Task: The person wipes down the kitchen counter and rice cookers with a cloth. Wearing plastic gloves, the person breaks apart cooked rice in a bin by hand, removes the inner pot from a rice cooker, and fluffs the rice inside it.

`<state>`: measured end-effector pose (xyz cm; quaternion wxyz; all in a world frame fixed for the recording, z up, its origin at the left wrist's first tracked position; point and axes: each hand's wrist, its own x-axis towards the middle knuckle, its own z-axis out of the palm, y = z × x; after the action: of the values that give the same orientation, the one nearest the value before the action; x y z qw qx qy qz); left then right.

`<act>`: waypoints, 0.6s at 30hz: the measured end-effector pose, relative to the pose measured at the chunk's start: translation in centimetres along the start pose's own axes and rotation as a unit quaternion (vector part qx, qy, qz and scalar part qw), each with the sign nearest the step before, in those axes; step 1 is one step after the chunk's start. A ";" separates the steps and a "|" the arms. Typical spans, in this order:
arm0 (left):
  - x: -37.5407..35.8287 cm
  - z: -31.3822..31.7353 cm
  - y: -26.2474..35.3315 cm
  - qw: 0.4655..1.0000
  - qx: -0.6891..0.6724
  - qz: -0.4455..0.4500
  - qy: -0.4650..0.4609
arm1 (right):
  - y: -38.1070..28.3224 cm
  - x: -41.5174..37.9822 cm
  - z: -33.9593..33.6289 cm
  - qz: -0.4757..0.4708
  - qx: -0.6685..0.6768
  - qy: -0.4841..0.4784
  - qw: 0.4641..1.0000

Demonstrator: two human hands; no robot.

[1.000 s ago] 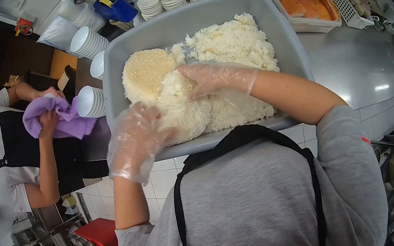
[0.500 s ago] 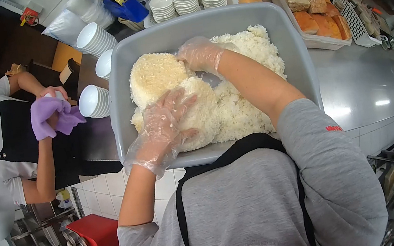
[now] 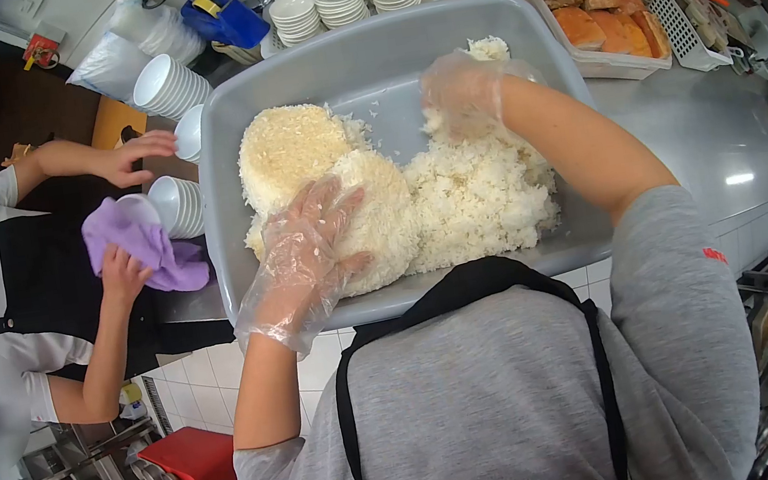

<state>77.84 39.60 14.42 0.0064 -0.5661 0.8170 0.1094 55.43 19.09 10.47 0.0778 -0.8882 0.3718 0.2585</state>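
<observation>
A large grey tub (image 3: 360, 67) holds cooked white rice. On its left lie two round, packed slabs of rice: a yellowish-topped slab (image 3: 287, 145) behind and a whiter slab (image 3: 390, 210) in front. My left hand (image 3: 305, 236), in a clear plastic glove, rests on the front slab with fingers spread. At the far right of the tub, my gloved right hand (image 3: 462, 96) touches the loose rice (image 3: 480, 192). Motion blurs its fingers, and a translucent edge shows beside it that I cannot make out.
Stacked white bowls (image 3: 178, 205) stand left of the tub, where a co-worker handles a purple cloth (image 3: 143, 239). Stacks of small white dishes (image 3: 339, 1) sit behind it. A bin of bread pieces (image 3: 602, 13) and a white basket (image 3: 683, 26) stand at the back right.
My right hand has moved right across the tub, and rice at the back right has been pulled away, baring the tub floor. My left hand stays put. The co-worker's hand reaches toward the bowls.
</observation>
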 end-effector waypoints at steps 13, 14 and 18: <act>0.3 -0.2 0.5 1.000 0.016 -0.015 -0.013 | -7.5 8.6 2.5 -0.109 0.299 0.217 0.923; 0.4 0.1 0.3 1.000 0.012 -0.012 -0.009 | -7.5 8.3 2.1 -0.109 0.294 0.191 0.930; 0.7 -0.3 0.8 1.000 0.007 -0.021 -0.018 | -7.8 9.4 2.7 -0.090 0.285 0.196 0.934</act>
<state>76.86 39.12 14.76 0.0270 -0.5814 0.8051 0.1140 65.34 19.72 2.89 0.2759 -0.8918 0.3557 -0.0457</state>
